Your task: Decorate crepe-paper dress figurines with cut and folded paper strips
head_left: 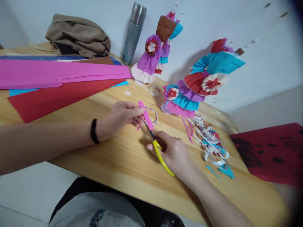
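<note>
Scissors point(159, 155) with yellow handles, gripped in the right hand point(176, 153), fingers at the loops and blades angled to the far left. Pinched between thumb and fingers of the left hand point(118, 118), above the middle of the wooden table point(113, 170), a narrow pink strip point(148, 117), apparently held there to steady its near end for the blades; gap between blades, and contact with the paper, impossible to tell. Just beyond the strip, a tape roll point(157, 117), and farther off a second roll point(155, 95), both probably placed for easy reach. To the far left, long pink sheets point(30, 74) over red paper point(59, 97), laid flat, likely against creasing. Along the far wall, a purple paper dress point(146, 64) and, farther right, tiered paper frills point(196, 83), perhaps set back to protect the ruffles. To the right, paper scraps point(210, 138), heaped seemingly clear of the cutting. Beyond the right edge, a red panel point(276, 151) with dark marks, too blurred to read. On the gray-green bottle point(133, 41), a pale pattern, without legible brand or label.
</note>
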Available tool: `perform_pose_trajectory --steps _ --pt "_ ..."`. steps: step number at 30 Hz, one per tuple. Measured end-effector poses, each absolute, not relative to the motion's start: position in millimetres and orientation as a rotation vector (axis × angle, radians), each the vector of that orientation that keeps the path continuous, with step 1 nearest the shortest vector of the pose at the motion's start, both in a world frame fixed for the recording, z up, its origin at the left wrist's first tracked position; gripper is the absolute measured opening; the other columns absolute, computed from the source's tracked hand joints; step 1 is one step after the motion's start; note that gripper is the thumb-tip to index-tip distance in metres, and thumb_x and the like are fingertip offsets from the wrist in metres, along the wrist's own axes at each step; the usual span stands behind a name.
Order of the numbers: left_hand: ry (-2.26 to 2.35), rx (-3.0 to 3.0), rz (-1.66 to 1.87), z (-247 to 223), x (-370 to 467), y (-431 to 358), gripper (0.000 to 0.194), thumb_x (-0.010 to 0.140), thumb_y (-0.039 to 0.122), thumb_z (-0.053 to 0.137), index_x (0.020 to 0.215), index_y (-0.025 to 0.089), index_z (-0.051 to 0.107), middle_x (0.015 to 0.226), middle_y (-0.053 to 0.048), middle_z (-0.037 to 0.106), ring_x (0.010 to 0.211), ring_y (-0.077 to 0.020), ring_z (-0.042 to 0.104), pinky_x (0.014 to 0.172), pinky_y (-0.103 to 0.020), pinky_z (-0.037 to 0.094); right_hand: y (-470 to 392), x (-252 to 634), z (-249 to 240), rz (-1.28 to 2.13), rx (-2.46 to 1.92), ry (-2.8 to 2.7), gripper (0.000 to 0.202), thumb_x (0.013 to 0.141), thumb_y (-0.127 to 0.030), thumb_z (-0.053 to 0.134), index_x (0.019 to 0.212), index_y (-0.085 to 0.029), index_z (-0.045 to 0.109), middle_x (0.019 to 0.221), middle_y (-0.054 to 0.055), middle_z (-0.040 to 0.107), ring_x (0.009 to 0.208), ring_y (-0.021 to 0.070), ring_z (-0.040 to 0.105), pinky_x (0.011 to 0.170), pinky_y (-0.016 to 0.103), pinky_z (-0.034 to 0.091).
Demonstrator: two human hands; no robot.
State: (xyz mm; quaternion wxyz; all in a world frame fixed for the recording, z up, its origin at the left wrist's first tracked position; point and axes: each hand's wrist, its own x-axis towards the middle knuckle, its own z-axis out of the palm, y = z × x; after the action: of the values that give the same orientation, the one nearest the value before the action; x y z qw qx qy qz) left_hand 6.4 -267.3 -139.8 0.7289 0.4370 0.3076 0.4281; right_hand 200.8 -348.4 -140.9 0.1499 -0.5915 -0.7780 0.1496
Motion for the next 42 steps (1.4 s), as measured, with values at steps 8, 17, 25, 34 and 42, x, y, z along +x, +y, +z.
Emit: perform_pose_trajectory --steps 8,17,25,34,42 --pt "0.724 1.008 1.056 -142 3 -261 0.021 0.08 0.017 0.068 0.06 0.009 0.067 0.055 -0.004 0.065 0.046 -0.0073 0.057 0.046 -0.016 0.044 -357 196 -137 0.444 -1.658 -2.525 0.04 0.081 -0.021 0.059 0.12 -0.016 0.061 0.086 0.006 0.075 0.065 0.0182 0.065 0.056 0.026 0.039" --pt "0.71 1.069 1.049 -141 3 -262 0.027 0.065 0.034 0.083 0.061 0.011 0.069 0.057 -0.003 0.067 0.047 -0.0076 0.057 0.047 -0.016 0.044 -356 208 -121 0.548 -1.479 -2.698 0.06 0.081 -0.01 0.053 0.141 -0.014 0.048 0.111 0.013 0.071 0.094 0.0234 0.068 0.078 0.032 0.052" --pt "0.782 1.113 0.982 -136 1 -265 0.036 0.064 0.044 0.085 0.061 0.012 0.07 0.054 -0.003 0.067 0.048 -0.0081 0.056 0.047 -0.017 0.041 -352 218 -88 0.772 -1.269 -2.753 0.062 0.078 -0.017 0.068 0.139 -0.018 0.056 0.111 0.012 0.066 0.101 0.0233 0.063 0.086 0.032 0.05" --pt "0.826 1.269 0.906 -135 3 -266 0.041 0.067 0.05 0.082 0.057 0.013 0.067 0.052 -0.003 0.063 0.049 -0.0097 0.052 0.05 -0.02 0.04 -347 206 -97 0.353 -1.631 -2.455 0.027 0.09 -0.032 0.062 0.11 -0.015 0.069 0.091 0.012 0.076 0.084 0.0265 0.071 0.071 0.032 0.046" --pt "0.758 1.398 0.922 -99 27 -274 0.036 0.069 0.047 0.082 0.063 0.015 0.068 0.053 0.0 0.06 0.05 -0.0098 0.049 0.05 -0.022 0.041 -339 196 -100 0.955 -1.281 -1.62 0.062 0.069 -0.02 0.076 0.129 -0.019 0.059 0.095 0.003 0.077 0.076 0.0172 0.07 0.07 0.029 0.054"
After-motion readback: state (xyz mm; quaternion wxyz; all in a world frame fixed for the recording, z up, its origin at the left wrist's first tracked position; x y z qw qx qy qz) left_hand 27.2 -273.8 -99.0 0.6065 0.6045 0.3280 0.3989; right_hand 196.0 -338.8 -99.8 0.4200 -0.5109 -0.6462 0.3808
